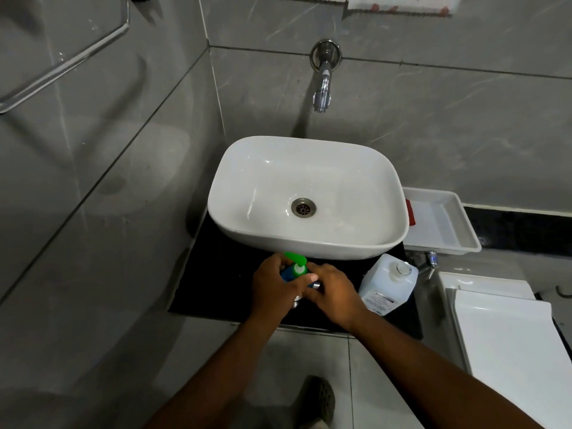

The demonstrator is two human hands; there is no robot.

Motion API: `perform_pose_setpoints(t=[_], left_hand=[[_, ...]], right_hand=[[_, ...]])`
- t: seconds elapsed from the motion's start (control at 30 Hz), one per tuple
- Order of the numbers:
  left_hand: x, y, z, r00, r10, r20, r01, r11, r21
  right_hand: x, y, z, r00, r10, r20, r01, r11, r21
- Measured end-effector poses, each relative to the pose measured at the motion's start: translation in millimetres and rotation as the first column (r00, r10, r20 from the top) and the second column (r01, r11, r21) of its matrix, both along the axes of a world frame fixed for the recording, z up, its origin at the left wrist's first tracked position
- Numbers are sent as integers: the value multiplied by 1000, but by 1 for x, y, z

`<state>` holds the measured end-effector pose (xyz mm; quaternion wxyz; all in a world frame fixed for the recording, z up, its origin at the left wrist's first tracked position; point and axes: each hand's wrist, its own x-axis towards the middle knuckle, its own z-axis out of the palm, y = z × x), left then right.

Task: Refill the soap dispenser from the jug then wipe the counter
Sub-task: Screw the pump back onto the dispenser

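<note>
Grey tiled walls all round, a rail [62, 69] in the upper left of the frame, and the black counter [216, 283] sits low at centre under the white basin [309, 196]. On that counter, lower centre, the left hand [269, 286] wraps round the blue soap dispenser [289, 274], likely steadying it, while the right hand [332, 292] curls in at its green pump [296, 261] from the other side, looks like unscrewing. Just right stands the jug [388, 283], cap still on, within easy reach. Tight spot: basin rim right behind, counter edge right in front. Further right, a white tray [445, 224].
</note>
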<state>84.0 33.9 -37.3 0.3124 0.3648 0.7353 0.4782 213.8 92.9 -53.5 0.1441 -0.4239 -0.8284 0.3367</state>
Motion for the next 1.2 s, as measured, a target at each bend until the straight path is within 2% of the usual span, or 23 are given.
perform_pose_setpoints(t=[0.13, 0.27, 0.33, 0.43, 0.53, 0.67, 0.73, 0.83, 0.9, 1.07, 1.2], left_hand=[[-8, 2, -1, 988, -140, -67, 140, 990, -10], [-21, 2, 3, 943, -332, 11, 332, 943, -37], [-23, 3, 2, 930, -367, 13, 367, 929, -41], [-17, -2, 3, 977, -208, 49, 209, 978, -8], [-9, -4, -1, 997, -78, -22, 78, 997, 11], [-15, -4, -1, 959, -214, -185, 226, 973, 48], [-18, -5, 0, 939, -274, -208, 292, 954, 64], [-13, -4, 2, 981, -163, -106, 168, 985, 40], [-11, 2, -1, 985, -112, -134, 114, 993, 8], [-16, 4, -4, 937, -232, -263, 242, 970, 7], [-17, 3, -4, 916, -239, -322, 262, 965, 27]], right_hand=[[0, 1, -1, 1000, 10, 13, -10, 1000, 11], [-1, 3, 0, 999, 25, 26, -25, 1000, 5], [-1, 3, 0, 999, 24, 37, -25, 1000, 10], [-1, 2, 1, 998, 23, 50, -24, 1000, 17], [-1, 1, 1, 998, 14, 54, -15, 1000, 17], [-3, 0, 2, 998, 2, 69, -3, 1000, 13], [-3, -1, 4, 997, 2, 72, -4, 1000, 22], [-3, -2, 6, 998, 0, 61, -2, 999, 32], [-4, -2, 7, 999, -6, 51, 4, 1000, 28], [-4, -1, 7, 998, 8, 67, -11, 999, 46], [-4, -1, 9, 995, 19, 102, -25, 998, 56]])
